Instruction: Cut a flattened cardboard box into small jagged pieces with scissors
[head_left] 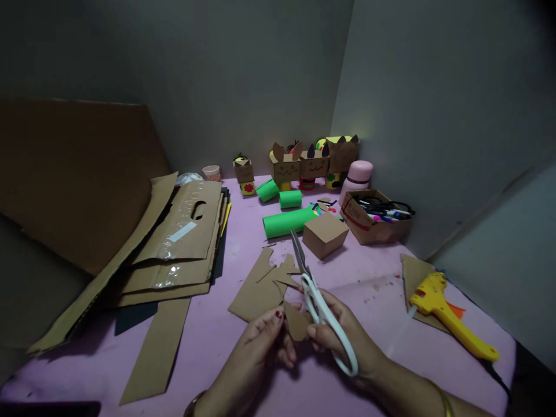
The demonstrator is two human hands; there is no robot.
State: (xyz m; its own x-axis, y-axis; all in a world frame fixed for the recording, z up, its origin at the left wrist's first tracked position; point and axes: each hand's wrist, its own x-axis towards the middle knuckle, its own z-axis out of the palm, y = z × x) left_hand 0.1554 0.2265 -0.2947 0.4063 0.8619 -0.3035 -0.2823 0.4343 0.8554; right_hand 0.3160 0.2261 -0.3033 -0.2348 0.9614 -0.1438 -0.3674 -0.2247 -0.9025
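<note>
My left hand [263, 339] pinches a small rounded cardboard piece [296, 322] low in the middle of the view. My right hand [347, 336] grips white-handled scissors [315, 298], blades closed and pointing away over the table. Just beyond the hands lies a cut sheet of brown cardboard [260, 286] with notched edges. A small cardboard box [325, 234] stands behind the scissor tips.
A stack of flattened cardboard [174, 249] lies at left and a cardboard strip [158, 347] in front of it. Green paper tubes [289, 221], cardboard animal figures [304, 165], a pink bottle [358, 176] and a box of pens [376, 217] sit at the back. A yellow glue gun [447, 315] lies at right.
</note>
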